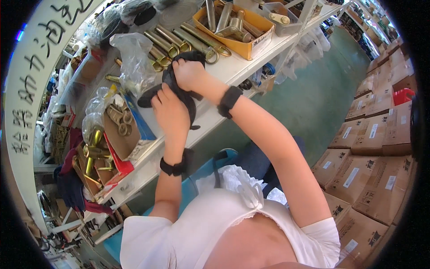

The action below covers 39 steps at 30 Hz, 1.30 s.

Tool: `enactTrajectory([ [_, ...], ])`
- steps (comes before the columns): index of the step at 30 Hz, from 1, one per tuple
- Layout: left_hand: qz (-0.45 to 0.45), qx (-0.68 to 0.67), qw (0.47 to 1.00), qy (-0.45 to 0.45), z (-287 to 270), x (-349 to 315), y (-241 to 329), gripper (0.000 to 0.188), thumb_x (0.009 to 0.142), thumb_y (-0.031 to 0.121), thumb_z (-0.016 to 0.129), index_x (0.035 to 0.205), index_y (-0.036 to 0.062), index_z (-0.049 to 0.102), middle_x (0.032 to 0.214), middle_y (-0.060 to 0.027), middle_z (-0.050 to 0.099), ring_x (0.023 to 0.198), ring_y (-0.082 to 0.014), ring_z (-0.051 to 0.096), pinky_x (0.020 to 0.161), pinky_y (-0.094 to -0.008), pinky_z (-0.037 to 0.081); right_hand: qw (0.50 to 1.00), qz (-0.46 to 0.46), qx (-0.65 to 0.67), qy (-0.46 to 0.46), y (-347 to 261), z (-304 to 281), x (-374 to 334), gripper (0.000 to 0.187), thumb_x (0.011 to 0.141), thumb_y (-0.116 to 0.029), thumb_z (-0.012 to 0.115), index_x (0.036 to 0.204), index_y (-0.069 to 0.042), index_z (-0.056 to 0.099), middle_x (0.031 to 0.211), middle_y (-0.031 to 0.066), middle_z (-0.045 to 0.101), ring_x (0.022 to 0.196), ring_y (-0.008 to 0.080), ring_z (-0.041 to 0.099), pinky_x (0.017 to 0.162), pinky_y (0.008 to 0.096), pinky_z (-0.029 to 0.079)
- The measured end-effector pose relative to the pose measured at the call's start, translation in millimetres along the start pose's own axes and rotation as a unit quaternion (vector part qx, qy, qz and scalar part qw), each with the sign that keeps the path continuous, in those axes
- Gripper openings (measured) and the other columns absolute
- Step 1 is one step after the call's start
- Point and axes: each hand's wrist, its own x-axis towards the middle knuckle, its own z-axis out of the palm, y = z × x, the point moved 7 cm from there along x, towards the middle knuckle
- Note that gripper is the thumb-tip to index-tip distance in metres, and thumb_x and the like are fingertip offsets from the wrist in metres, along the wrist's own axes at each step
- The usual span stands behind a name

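A soft black piece, like cloth or a glove (pixel 191 106), is bunched between my two hands over the white shelf's front part. My left hand (pixel 171 110) presses its curled fingers into the near side of it. Higher up, my right hand (pixel 190 75) grips its upper part, fingers bent over the folds. The exact kind of the black piece is hidden by its folds and my hands. Just beyond lie several metal pins with ring ends (pixel 166 42). A crumpled clear plastic bag (pixel 134 56) rests to the left of my hands.
A yellow box (pixel 251 50) of metal pins stands at the far right of the shelf (pixel 235 67), beside a clear bin (pixel 286 28). Cardboard boxes of metal parts (pixel 117 142) sit at the left. Stacked cartons (pixel 376 139) line the right side beyond the green floor (pixel 309 89).
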Motion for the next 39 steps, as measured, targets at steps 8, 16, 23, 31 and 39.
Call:
enactTrajectory([
  [8, 0.062, -0.045, 0.997, 0.031, -14.2, -31.3, 10.5, 0.041, 0.078, 0.007, 0.052, 0.115, -0.0045, 0.041, 0.098, -0.0183, 0.05, 0.09, -0.0335, 0.047, 0.077, -0.0395, 0.041, 0.986, -0.029, 0.113, 0.116, 3.5, -25.8, -67.4, 0.048, 0.07, -0.013, 0.051, 0.115, 0.001, 0.046, 0.098, 0.0189, 0.055, 0.097, 0.0325, 0.05, 0.087, 0.0387, 0.038],
  [16, 0.059, -0.06, 0.996, -0.008, -31.9, -56.3, 6.7, 0.047, 0.08, 0.014, 0.054, 0.121, -0.0036, 0.039, 0.088, -0.0162, 0.047, 0.082, -0.0325, 0.047, 0.069, -0.0377, 0.042, 0.986, -0.031, 0.133, 0.093, -6.8, -21.3, -71.7, 0.05, 0.067, -0.01, 0.051, 0.116, 0.001, 0.047, 0.098, 0.0173, 0.055, 0.096, 0.032, 0.05, 0.09, 0.0383, 0.036],
  [23, 0.029, -0.004, 0.999, 0.03, -29.1, -45.3, -7.6, 0.05, 0.081, 0.018, 0.052, 0.123, -0.0033, 0.037, 0.091, -0.0159, 0.048, 0.082, -0.0323, 0.047, 0.069, -0.0372, 0.042, 0.992, -0.046, 0.119, 0.008, -19.5, 11.0, -20.2, 0.05, 0.075, -0.021, 0.048, 0.121, -0.004, 0.044, 0.114, 0.0146, 0.051, 0.111, 0.0261, 0.045, 0.099, 0.0368, 0.027],
  [31, 0.046, -0.008, 0.999, 0.025, -30.1, -51.3, -0.9, 0.045, 0.078, 0.019, 0.054, 0.117, -0.0013, 0.042, 0.095, -0.0156, 0.051, 0.089, -0.0316, 0.048, 0.073, -0.0381, 0.042, 0.975, -0.052, 0.173, 0.13, -6.8, -30.2, -87.4, 0.048, 0.066, -0.015, 0.057, 0.112, -0.003, 0.05, 0.098, 0.0135, 0.055, 0.097, 0.0286, 0.05, 0.093, 0.0385, 0.034],
  [39, 0.099, -0.092, 0.99, 0.048, 2.3, -23.7, 61.1, 0.041, 0.075, 0.02, 0.057, 0.112, 0.0047, 0.049, 0.095, -0.0123, 0.054, 0.095, -0.0304, 0.048, 0.082, -0.0385, 0.04, 0.978, 0.057, 0.112, 0.167, 68.8, -72.2, -147.9, 0.049, 0.066, -0.008, 0.054, 0.114, -0.004, 0.046, 0.092, 0.0147, 0.053, 0.091, 0.0301, 0.05, 0.089, 0.0404, 0.037],
])
